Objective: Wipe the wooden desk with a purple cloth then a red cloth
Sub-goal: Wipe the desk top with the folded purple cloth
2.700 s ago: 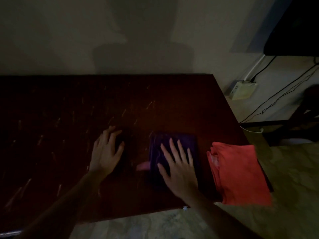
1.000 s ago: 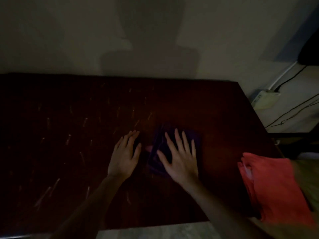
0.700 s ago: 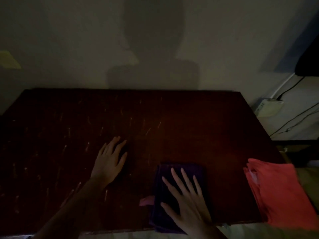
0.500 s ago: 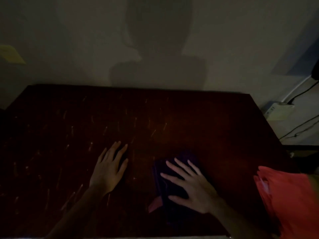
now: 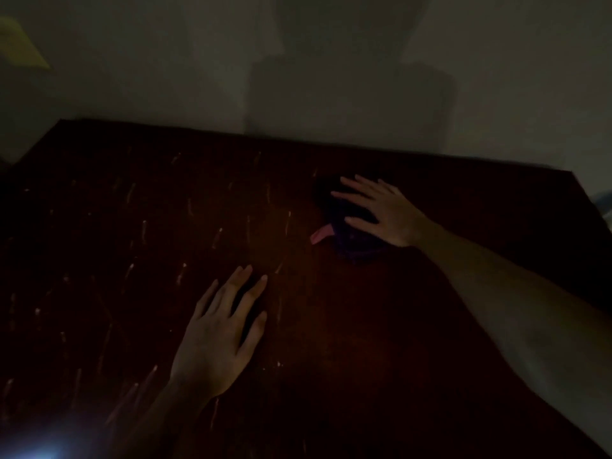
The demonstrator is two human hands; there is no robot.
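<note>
Toward two o'clock on the wooden desk (image 5: 381,342) lies our purple cloth (image 5: 354,241), bunched into a dark lump that the dim light nearly swallows. A small pink tag (image 5: 320,235) sticks out from its nine o'clock edge and rests on the wood. Our right hand (image 5: 385,212) lies flat on top of the cloth, fingers spread and pointing toward ten o'clock, palm pressing down; it is open, not closed around the fabric. Part of the cloth shows under and ahead of the fingertips, and another part shows below the heel of the hand toward six o'clock. The right forearm runs off toward four o'clock, across the desk's near right portion.

Our left hand (image 5: 220,332) sits well apart from the cloth, down toward seven o'clock from it. It too is open, palm down on bare wood, fingers loosely spread and pointing toward one o'clock, holding nothing.

Around both hands the dark reddish desk top is marked with many short pale streaks, thickest across its left half. Beyond the far edge, at twelve o'clock, stands a plain wall (image 5: 165,67) carrying the shadow (image 5: 347,87) of our head and shoulders. At ten o'clock, high on the left edge of view, a yellowish shape (image 5: 20,44) shows; we cannot tell what it is. A bright glare (image 5: 33,450) sits at the bottom left corner.
</note>
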